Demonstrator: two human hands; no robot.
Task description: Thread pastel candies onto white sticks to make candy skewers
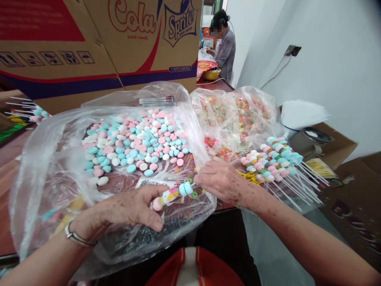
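Note:
My left hand (pixel 127 208) is closed around a candy skewer (pixel 175 192), between the thumb and fingers. Pink and blue marshmallow pieces and a bright printed wrapper show along it. At its far end my right hand (pixel 222 180) has its fingers pinched together; whatever they hold is hidden. Small ring candies (pixel 195 194) lie just below those fingertips. Beyond my hands, pink, blue and white marshmallows (pixel 133 145) are spread over a large clear plastic bag (pixel 41 159). To the right lies a pile of finished-looking marshmallow skewers (pixel 274 159) on white sticks.
Bags of colourful ring candy (pixel 238 111) sit behind the skewers, near gold twist ties (pixel 251 176). A large cardboard carton (pixel 98 47) walls off the back left. A lidded metal container (pixel 312 139) stands at right. Farther back, another person (pixel 226 51) works.

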